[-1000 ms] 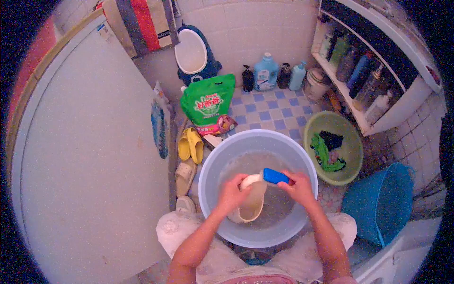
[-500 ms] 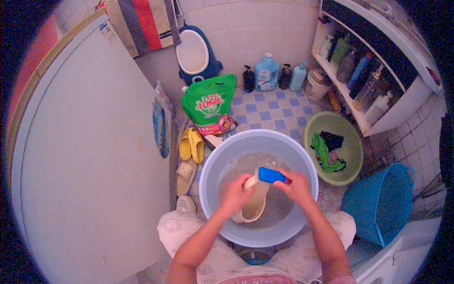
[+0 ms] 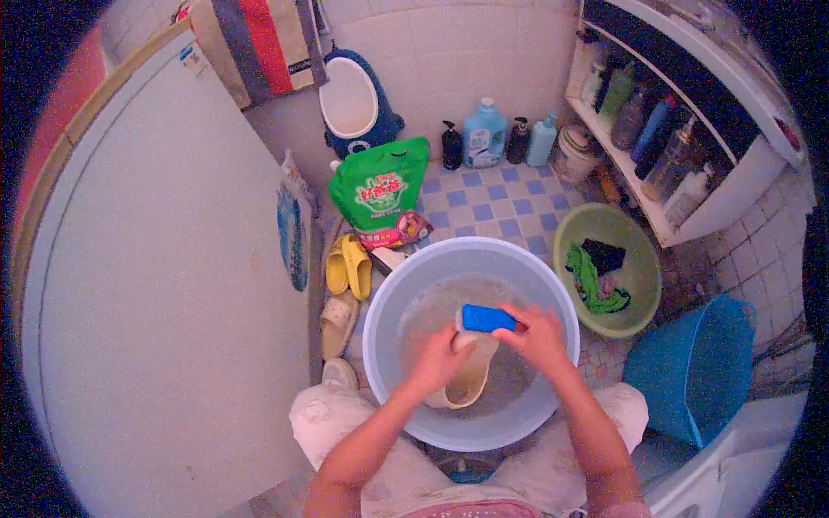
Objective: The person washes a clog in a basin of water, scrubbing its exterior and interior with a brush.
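Checkered bathroom floor (image 3: 488,192). Nearest, inside the grey-blue basin (image 3: 522,272), the left hand (image 3: 439,361) grips a cream clog (image 3: 476,373); at its 12 o'clock, the right hand (image 3: 537,338) grasps a blue brush (image 3: 486,319). Work looks unfinished. Beyond: green basin (image 3: 637,289), 2 o'clock; detergent pouch (image 3: 380,194), 11.

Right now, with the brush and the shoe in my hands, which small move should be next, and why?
Perhaps draw the blue brush slightly toward you along the pale shoe: your right hand holds it near the shoe's far end, while your left hand grips the shoe inside the basin.
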Motion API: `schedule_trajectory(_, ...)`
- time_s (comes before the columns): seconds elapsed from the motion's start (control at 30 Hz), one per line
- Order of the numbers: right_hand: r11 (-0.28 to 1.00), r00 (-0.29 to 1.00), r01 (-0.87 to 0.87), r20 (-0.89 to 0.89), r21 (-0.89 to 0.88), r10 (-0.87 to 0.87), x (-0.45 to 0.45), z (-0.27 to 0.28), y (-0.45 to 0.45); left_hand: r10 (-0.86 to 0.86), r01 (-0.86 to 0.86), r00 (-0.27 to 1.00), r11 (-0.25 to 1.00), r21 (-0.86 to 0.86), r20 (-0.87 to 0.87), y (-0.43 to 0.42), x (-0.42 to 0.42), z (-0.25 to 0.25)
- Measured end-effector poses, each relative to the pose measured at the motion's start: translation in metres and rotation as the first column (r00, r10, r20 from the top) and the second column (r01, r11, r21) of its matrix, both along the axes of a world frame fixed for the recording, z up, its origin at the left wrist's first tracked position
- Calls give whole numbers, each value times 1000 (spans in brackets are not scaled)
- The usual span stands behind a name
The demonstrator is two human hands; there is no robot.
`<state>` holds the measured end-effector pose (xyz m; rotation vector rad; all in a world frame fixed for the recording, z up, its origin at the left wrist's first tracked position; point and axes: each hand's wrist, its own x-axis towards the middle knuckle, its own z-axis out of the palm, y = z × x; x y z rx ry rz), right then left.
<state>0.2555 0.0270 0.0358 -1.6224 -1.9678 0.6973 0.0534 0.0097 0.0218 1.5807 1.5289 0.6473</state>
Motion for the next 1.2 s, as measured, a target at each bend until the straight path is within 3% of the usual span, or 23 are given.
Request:
schedule_trajectory(0.1, 985, 989, -96, 124, 140, 79, -3, 4, 3, -44, 43, 998, 999, -26, -39, 0, 0, -10)
schedule_trajectory(0.17, 996, 996, -41, -69, 82, 47, 6, -17, 1, 76, -85, 986, 995, 55, 147, 0, -6, -19)
schedule_trajectory(0.2, 996, 997, -41, -68, 82, 47, 12, -19, -2, 76, -85, 986, 995, 55, 149, 2, -12, -26)
schedule_trajectory(0.27, 982, 986, 53, -145, -183, -81, 23, -25, -8, 76, -96, 956, 994, 56, 282, 5, -24, -40)
schedule_trajectory(0.3, 981, 986, 52, -146, -186, -80, 24, -29, -8, 61, -80, 971, 994, 76, 232, 4, -22, -28)
schedule_trajectory(0.43, 996, 1000, -23, 8, 90, 23, 3, -12, 0, 4, -11, 997, 996, 92, 78, -1, -5, -6)
schedule_trajectory(0.5, 980, 995, -68, 82, 188, 53, 0, -5, 1, -10, 10, 999, 1000, 7, -46, 0, 0, -2)
schedule_trajectory(0.53, 980, 997, -73, 46, 187, 65, 1, -8, 2, -12, 12, 999, 1000, 11, -47, 0, 0, -7)
schedule_trajectory(0.6, 979, 997, -78, 11, 188, 77, 3, -20, 2, 79, -89, 988, 993, 72, 134, 1, -9, -26)
schedule_trajectory(0.63, 998, 993, -46, -103, 41, 50, 8, -30, -3, 79, -89, 988, 994, 71, 135, 3, -16, -32)
schedule_trajectory(0.67, 993, 977, -30, -211, -110, 6, 13, -41, -7, 96, -114, 964, 992, 56, 249, 5, -23, -39)
schedule_trajectory(0.7, 993, 978, -29, -210, -111, 5, 13, -41, -10, 114, -137, 926, 990, 39, 359, 6, -27, -37)
schedule_trajectory(0.77, 971, 984, 19, -166, -238, -60, 15, -42, -17, 72, -92, 957, 994, 60, 281, 5, -27, -36)
schedule_trajectory(0.87, 982, 957, 73, -264, -175, -118, -5, -24, -12, -11, 0, 992, 996, 90, 125, 3, -21, -19)
schedule_trajectory(0.93, 992, 970, 63, -226, -108, -86, -16, -4, -5, -50, 45, 998, 994, 97, 47, 3, -16, -18)
schedule_trajectory(0.97, 998, 981, 49, -186, -41, -56, -18, 1, -3, -29, 22, 997, 995, 100, 70, 2, -15, -22)
schedule_trajectory(1.03, 996, 981, 30, -186, -84, -45, -11, -12, -5, -9, 0, 996, 995, 102, 92, 2, -16, -21)
schedule_trajectory(1.1, 991, 982, 11, -185, -130, -35, -2, -35, -12, 160, -164, 962, 986, 0, 222, 1, -18, -17)
schedule_trajectory(1.2, 973, 976, 11, -209, -230, -60, 13, -64, -29, 122, -156, 946, 984, 91, 300, 7, -32, -28)
